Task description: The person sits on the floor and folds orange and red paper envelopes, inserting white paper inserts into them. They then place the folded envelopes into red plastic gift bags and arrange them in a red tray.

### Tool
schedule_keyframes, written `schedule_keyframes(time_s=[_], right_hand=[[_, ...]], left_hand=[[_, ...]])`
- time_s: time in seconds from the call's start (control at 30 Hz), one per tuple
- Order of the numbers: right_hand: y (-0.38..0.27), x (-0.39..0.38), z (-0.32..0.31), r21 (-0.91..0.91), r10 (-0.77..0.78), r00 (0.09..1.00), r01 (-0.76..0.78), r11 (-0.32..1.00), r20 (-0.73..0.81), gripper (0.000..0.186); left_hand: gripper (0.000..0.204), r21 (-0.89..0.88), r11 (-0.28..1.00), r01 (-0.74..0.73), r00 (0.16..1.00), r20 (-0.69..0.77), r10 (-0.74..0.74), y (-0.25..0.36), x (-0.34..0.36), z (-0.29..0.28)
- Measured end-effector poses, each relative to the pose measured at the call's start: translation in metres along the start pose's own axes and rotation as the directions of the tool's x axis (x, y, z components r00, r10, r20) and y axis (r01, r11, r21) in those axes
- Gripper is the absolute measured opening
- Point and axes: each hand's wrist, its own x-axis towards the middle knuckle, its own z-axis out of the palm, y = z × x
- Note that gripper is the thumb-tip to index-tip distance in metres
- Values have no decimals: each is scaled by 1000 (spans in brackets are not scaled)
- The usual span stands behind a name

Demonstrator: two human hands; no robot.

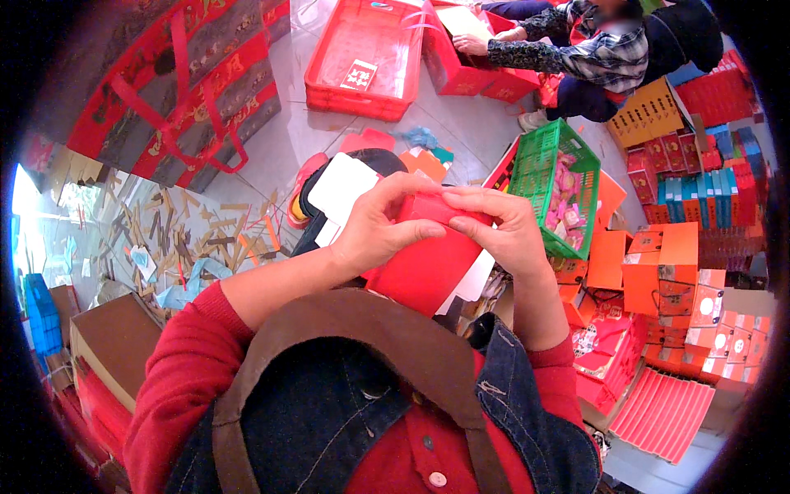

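Observation:
In front of my body, over my lap, is a red cardboard box [424,267] with smooth sides. My left hand [380,221] curves round its far left edge, thumb lying across the top. From the other side my right hand [508,226] grips the far right edge, its fingers and thumb pressed against the red card. The fingertips of both hands nearly meet at the box's far end. A white card flap [341,189] sticks out beyond my left hand, and white card also shows below my right hand. The underside of the box is hidden.
A green crate [553,185] with pink packets stands at the right, near stacked orange boxes [658,272]. Farther off are a red crate [362,62] and a co-worker [601,58] handling a red box. Cardboard scraps [206,230] litter the floor at left, below a large patterned bag [177,82].

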Motion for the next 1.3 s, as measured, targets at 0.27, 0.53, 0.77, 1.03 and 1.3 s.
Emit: schedule_keyframes(time_s=[0.27, 0.53, 0.77, 1.03, 1.3], right_hand=[[11, -13, 26, 201, 50, 958, 8, 980, -283, 23], [-6, 3, 5, -171, -190, 981, 179, 969, -49, 21], [-4, 12, 7, -98, -200, 979, 194, 976, -49, 19], [-3, 16, 16, -30, -209, 978, 209, 978, -21, 14], [36, -14, 17, 511, 52, 897, 202, 835, -440, 8]], left_hand=[[27, 122, 991, -51, 998, -32, 56, 3, -1, 2], [60, 5, 999, 45, 998, -43, -44, 10, -4, 10], [78, 137, 988, -71, 994, 89, 59, 3, -1, -2], [65, 58, 997, 51, 999, 1, -51, 7, -6, 1], [35, 126, 984, -127, 990, -51, 134, -3, -9, -3]])
